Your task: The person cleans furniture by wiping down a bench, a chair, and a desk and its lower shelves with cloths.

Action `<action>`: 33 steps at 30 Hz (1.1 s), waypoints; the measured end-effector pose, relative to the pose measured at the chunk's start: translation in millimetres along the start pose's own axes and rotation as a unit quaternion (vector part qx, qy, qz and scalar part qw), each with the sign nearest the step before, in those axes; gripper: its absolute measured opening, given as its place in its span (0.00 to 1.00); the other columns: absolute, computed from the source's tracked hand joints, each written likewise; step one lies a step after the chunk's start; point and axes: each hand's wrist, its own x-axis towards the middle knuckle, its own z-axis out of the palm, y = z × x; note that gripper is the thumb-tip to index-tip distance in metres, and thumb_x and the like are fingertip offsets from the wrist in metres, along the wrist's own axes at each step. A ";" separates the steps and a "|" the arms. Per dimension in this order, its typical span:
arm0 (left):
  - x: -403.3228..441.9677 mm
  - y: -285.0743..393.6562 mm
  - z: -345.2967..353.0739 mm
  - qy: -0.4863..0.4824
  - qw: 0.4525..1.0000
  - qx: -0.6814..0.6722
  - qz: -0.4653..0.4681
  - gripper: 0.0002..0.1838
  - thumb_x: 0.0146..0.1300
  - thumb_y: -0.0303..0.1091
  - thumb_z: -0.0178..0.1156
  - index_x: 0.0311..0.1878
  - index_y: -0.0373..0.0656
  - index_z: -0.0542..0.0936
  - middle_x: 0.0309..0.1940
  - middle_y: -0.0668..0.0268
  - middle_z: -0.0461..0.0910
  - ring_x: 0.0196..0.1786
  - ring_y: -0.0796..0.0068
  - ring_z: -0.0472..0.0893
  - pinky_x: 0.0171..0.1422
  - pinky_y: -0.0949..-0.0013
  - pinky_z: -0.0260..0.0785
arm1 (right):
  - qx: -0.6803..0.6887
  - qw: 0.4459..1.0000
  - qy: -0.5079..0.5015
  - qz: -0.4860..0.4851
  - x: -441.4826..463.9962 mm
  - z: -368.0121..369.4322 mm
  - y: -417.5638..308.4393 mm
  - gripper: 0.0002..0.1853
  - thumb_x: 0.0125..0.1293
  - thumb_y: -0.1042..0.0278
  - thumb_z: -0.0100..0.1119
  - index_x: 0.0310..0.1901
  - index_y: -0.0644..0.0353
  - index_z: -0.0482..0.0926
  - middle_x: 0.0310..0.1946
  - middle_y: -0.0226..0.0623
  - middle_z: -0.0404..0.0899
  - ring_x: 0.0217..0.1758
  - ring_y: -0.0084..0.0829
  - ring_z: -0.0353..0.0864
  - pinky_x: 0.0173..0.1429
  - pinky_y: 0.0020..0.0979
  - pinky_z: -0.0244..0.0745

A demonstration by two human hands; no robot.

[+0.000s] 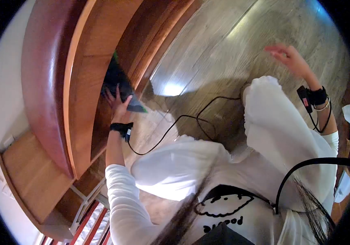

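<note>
My left hand [118, 105] lies with spread fingers on a dark, flat, sheet-like thing [117, 77] with green edges. What kind of thing it is I cannot make out. It sits tilted at the opening under a wooden bed frame or cabinet [95, 65], and part of it is in shadow. Off to the right, above the floor, my right hand [291, 61] is slightly blurred, its fingers extended and nothing in them. Each wrist wears a black strap with a small device, the left one [121, 129] and the right one [317, 97].
A black cable [179, 118] loops across the wood-look floor [207, 53] between my bent knees. Padded brown upholstery [44, 81] tops the wooden frame. A wooden cabinet [36, 171] stands at lower left, near red and white slats [91, 222].
</note>
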 end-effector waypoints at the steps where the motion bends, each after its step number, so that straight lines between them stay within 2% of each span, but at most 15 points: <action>1: -9.6 6.6 -2.8 0.006 0.999 0.026 0.019 0.42 0.51 0.58 0.56 0.66 0.59 0.49 0.66 0.46 0.39 0.67 0.43 0.38 0.67 0.47 0.38 | 0.003 1.000 0.000 -0.006 1.0 1.4 2.8 0.14 0.65 0.66 0.44 0.50 0.59 0.72 0.46 0.33 0.74 0.49 0.27 0.71 0.51 0.29 0.66; 3: -10.6 12.0 -13.1 0.010 0.999 -0.023 0.026 0.41 0.51 0.58 0.56 0.66 0.58 0.50 0.66 0.46 0.39 0.67 0.43 0.39 0.67 0.46 0.39 | 0.022 1.000 -0.003 0.012 4.7 6.8 5.8 0.15 0.63 0.68 0.46 0.51 0.59 0.71 0.44 0.35 0.75 0.47 0.28 0.72 0.47 0.31 0.68; 5: -9.3 12.1 -23.3 0.046 0.996 -0.056 0.043 0.41 0.50 0.58 0.56 0.65 0.57 0.51 0.65 0.45 0.40 0.66 0.41 0.41 0.66 0.44 0.40 | -0.178 0.980 -0.075 0.044 -10.9 25.5 41.0 0.18 0.59 0.71 0.48 0.52 0.59 0.69 0.45 0.37 0.75 0.47 0.29 0.73 0.45 0.32 0.70; 7: -11.4 11.4 -24.0 0.043 0.996 -0.010 0.073 0.42 0.50 0.58 0.56 0.65 0.58 0.51 0.66 0.45 0.39 0.66 0.40 0.41 0.66 0.44 0.40 | -0.354 0.895 -0.229 0.145 -35.0 38.4 60.5 0.21 0.54 0.69 0.52 0.52 0.59 0.69 0.42 0.40 0.76 0.46 0.33 0.75 0.44 0.32 0.70; 9: 0.3 -22.8 18.5 0.065 0.989 0.057 0.120 0.44 0.49 0.59 0.57 0.66 0.61 0.48 0.66 0.44 0.37 0.66 0.37 0.39 0.67 0.44 0.39 | -0.415 0.847 -0.274 0.190 -58.6 69.2 75.9 0.20 0.54 0.69 0.52 0.51 0.59 0.70 0.41 0.41 0.76 0.45 0.35 0.75 0.44 0.33 0.70; 10: -5.7 -12.2 5.7 0.073 0.988 0.056 0.124 0.44 0.49 0.59 0.57 0.66 0.61 0.48 0.66 0.44 0.37 0.66 0.37 0.39 0.67 0.44 0.39 | -0.422 0.849 -0.256 0.190 -65.6 84.7 83.7 0.19 0.54 0.68 0.52 0.50 0.59 0.70 0.40 0.42 0.76 0.44 0.36 0.75 0.43 0.34 0.70; 12: -7.8 1.3 -10.7 0.045 0.997 -0.061 0.009 0.47 0.47 0.62 0.57 0.67 0.63 0.44 0.66 0.43 0.33 0.66 0.37 0.35 0.66 0.42 0.36 | -0.394 0.889 -0.167 0.164 -53.7 124.0 94.8 0.18 0.54 0.68 0.51 0.48 0.59 0.71 0.39 0.43 0.76 0.43 0.38 0.75 0.43 0.35 0.70; 15: -5.8 -0.4 -9.9 0.015 0.993 -0.114 -0.024 0.49 0.46 0.65 0.55 0.67 0.64 0.41 0.66 0.44 0.28 0.66 0.37 0.30 0.66 0.40 0.33 | -0.333 0.939 -0.020 0.081 -29.3 192.6 91.0 0.16 0.54 0.67 0.51 0.46 0.60 0.72 0.37 0.44 0.76 0.42 0.40 0.75 0.42 0.36 0.70; 18: 3.1 4.2 -29.0 -0.046 0.986 -0.136 -0.087 0.51 0.45 0.69 0.54 0.67 0.66 0.38 0.66 0.47 0.23 0.66 0.36 0.27 0.65 0.38 0.31 | -0.293 0.953 0.033 0.073 -21.2 235.1 91.1 0.15 0.54 0.67 0.51 0.44 0.60 0.73 0.35 0.46 0.76 0.41 0.43 0.75 0.41 0.38 0.70; 22: 23.0 1.2 -20.7 -0.038 0.969 -0.192 -0.149 0.54 0.41 0.73 0.52 0.67 0.68 0.35 0.66 0.46 0.23 0.66 0.35 0.27 0.64 0.36 0.30 | -0.293 0.927 0.051 0.228 -105.9 160.0 133.5 0.13 0.54 0.66 0.50 0.40 0.61 0.74 0.33 0.48 0.76 0.39 0.46 0.76 0.39 0.40 0.70; 24: 32.7 2.4 -19.7 -0.031 0.969 -0.162 -0.185 0.54 0.41 0.74 0.51 0.67 0.68 0.34 0.66 0.45 0.24 0.66 0.35 0.28 0.63 0.35 0.30 | -0.331 0.899 0.138 0.252 -107.3 97.0 127.7 0.13 0.56 0.65 0.51 0.40 0.63 0.74 0.30 0.51 0.75 0.37 0.49 0.75 0.39 0.40 0.70; 26: 36.1 -0.2 -17.1 -0.020 0.967 -0.132 -0.216 0.54 0.41 0.74 0.51 0.66 0.68 0.33 0.66 0.44 0.25 0.66 0.35 0.28 0.63 0.35 0.29 | -0.222 0.907 0.322 0.155 -91.0 50.4 92.1 0.12 0.55 0.64 0.55 0.39 0.61 0.73 0.28 0.50 0.75 0.33 0.43 0.77 0.38 0.36 0.71; 29: 30.1 -8.1 -8.6 -0.013 0.982 -0.099 -0.161 0.55 0.41 0.74 0.50 0.66 0.67 0.32 0.65 0.43 0.25 0.65 0.33 0.30 0.64 0.35 0.28 | -0.123 0.934 0.321 0.094 -62.9 5.3 42.5 0.13 0.58 0.65 0.53 0.41 0.64 0.72 0.30 0.43 0.77 0.32 0.33 0.75 0.39 0.32 0.70; 31: 22.6 -9.6 -5.6 -0.050 0.986 -0.113 -0.114 0.55 0.41 0.74 0.50 0.66 0.68 0.32 0.65 0.42 0.24 0.65 0.32 0.30 0.64 0.35 0.27 | 0.112 0.933 0.337 -0.063 -48.4 -12.8 15.6 0.13 0.60 0.66 0.53 0.42 0.64 0.72 0.35 0.32 0.76 0.35 0.23 0.71 0.41 0.26 0.67; 33: 18.8 1.4 -13.1 -0.085 0.981 -0.099 -0.143 0.55 0.41 0.74 0.50 0.66 0.67 0.32 0.65 0.42 0.24 0.65 0.31 0.29 0.64 0.36 0.27 | 0.139 0.949 0.280 -0.046 -42.1 -58.8 -13.2 0.11 0.61 0.67 0.52 0.42 0.64 0.71 0.36 0.28 0.74 0.37 0.20 0.70 0.42 0.23 0.66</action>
